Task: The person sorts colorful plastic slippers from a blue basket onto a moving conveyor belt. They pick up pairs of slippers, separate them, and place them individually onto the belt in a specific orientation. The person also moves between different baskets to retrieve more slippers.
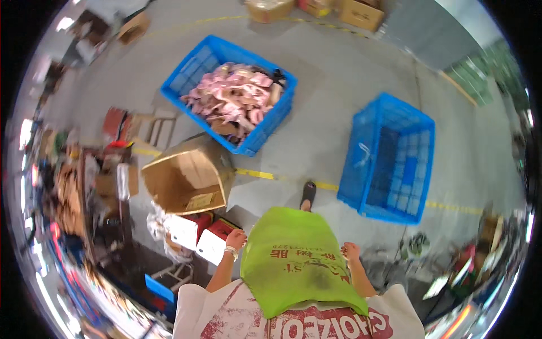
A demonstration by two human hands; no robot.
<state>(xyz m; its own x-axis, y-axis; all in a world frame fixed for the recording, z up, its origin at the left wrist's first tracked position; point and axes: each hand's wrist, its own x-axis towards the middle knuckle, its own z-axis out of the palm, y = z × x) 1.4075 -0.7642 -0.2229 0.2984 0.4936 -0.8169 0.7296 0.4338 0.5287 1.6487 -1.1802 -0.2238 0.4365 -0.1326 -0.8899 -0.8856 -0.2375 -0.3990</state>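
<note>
My left hand (236, 239), with a pale band at the wrist, hangs at the left of a bright green apron (299, 254) on my front. Its fingers are loosely curled and nothing shows in them. Just left of it are a white box (211, 247) and a dark red box (222, 227). On the apron's other side hangs my right hand (350, 250), fingers also curled, holding nothing that I can see. Ahead, a blue plastic crate (195, 68) holds a heap of pink and tan pieces (231, 96). Another blue crate (370, 164) at the right shows a bare inside.
An open cardboard carton (183, 181) stands at the left, near a metal-framed stool or rack (161, 130). A cluttered shelf (87, 198) lies further left. A yellow line (257, 173) crosses the grey floor. More cartons (361, 14) sit at the far side. My dark shoe (308, 192) is ahead.
</note>
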